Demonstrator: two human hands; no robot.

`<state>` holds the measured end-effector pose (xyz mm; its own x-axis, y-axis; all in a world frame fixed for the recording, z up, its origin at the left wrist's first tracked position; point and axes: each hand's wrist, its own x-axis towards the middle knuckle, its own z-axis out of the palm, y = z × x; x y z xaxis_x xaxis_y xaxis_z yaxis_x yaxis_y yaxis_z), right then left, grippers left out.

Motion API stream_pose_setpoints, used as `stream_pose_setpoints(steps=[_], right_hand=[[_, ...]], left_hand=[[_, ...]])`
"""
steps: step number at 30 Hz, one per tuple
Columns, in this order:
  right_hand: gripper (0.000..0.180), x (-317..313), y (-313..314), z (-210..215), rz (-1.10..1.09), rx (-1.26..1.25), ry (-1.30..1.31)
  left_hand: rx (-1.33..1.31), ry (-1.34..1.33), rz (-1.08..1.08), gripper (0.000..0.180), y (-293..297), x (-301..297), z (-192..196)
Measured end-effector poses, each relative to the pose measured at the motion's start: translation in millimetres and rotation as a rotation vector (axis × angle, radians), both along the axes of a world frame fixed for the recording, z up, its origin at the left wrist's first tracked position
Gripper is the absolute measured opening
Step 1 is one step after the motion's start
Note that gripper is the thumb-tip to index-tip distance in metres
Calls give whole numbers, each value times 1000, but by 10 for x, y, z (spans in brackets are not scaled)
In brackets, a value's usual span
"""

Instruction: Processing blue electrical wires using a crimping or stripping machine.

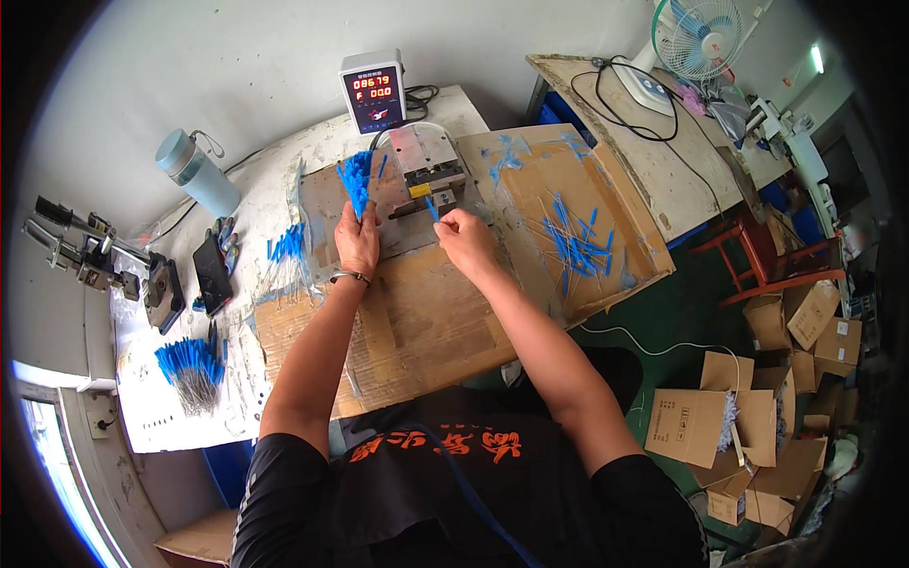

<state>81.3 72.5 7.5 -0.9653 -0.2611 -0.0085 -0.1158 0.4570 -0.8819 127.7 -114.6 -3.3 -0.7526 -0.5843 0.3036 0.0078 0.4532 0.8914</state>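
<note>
The cardboard [426, 312] covers the bench at centre. A small metal press [431, 170] stands at 12 o'clock. The left hand [357, 241] is closed around a bunch of blue ties [357, 180], upright, at 11 o'clock of the press. The right hand [464, 237] pinches one tie [431, 208] just beside the press. Loose ties [573, 241] lie at 2 o'clock.

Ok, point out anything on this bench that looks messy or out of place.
Blue-tipped pieces lie scattered at all angles on the cardboard sheet right of the small press, unlike the neat bundle in the left hand.
</note>
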Motion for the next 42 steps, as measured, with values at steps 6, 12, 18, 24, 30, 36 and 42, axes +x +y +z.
stream_pose_setpoints(steps=[6,12,18,24,30,36,42], right_hand=[[19,-15,-15,30,-1,-8,-32],[19,-26,-15,-12,-17,-28,-42],[17,-40,-32,-33,-29,-81,-47],[16,-63,-77,-61,-53,-87,-40],[15,84,215,-3,-72,-87,125],[8,-220,1479,240,-334,156,333],[14,-424,1856,296,-287,579,215]], left_hand=[[102,-7,-34,20,28,17,47],[98,-52,-43,21,50,24,84],[29,-69,-49,20,84,35,135],[-175,-130,-85,14,39,17,35],[-332,-152,-105,15,-7,31,-45],[-512,-193,-129,13,48,48,45],[-636,-251,-120,14,98,55,90]])
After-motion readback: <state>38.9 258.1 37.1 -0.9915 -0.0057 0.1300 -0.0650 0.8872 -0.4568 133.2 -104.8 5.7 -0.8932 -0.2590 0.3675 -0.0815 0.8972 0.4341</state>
